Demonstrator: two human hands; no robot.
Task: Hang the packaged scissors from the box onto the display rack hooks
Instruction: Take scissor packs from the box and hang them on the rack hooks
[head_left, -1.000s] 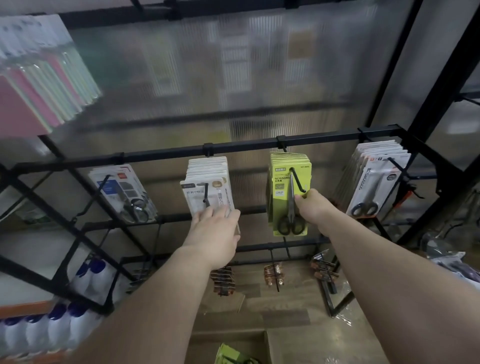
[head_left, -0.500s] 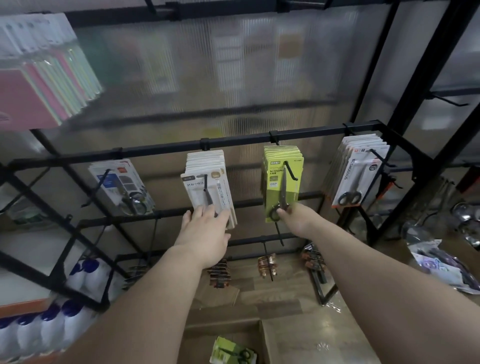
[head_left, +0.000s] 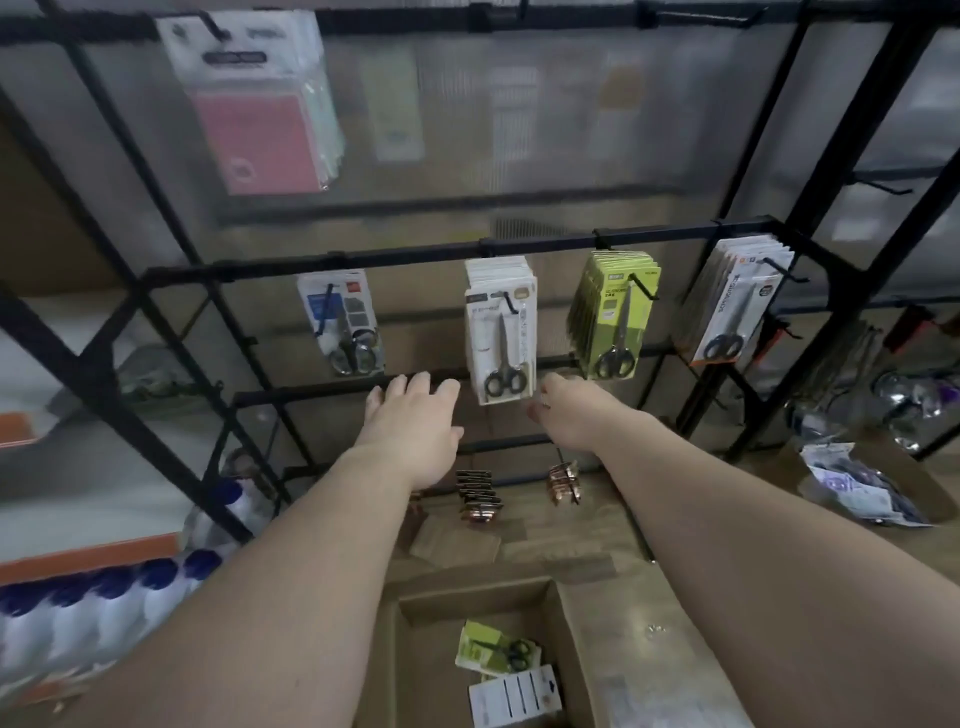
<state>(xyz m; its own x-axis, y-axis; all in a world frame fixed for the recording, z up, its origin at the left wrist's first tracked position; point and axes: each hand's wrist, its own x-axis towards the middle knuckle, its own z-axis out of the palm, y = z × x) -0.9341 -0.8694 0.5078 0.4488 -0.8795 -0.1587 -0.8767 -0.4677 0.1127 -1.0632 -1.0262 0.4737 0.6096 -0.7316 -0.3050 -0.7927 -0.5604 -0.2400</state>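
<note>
Hands dropped off white pack (head_left: 501, 332) and green pack (head_left: 618, 312), seated on hooks (head_left: 643, 289); left hand (head_left: 410, 421), right hand (head_left: 566, 415) relaxed, empty, likely box (head_left: 467, 590) next.

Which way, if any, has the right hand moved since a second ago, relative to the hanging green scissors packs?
Yes. The right hand has come off the green scissors packs and dropped down and left, now empty below them.

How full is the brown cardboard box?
Mostly empty where visible: the brown cardboard box holds a yellow-green scissors package and a white card package.
</note>
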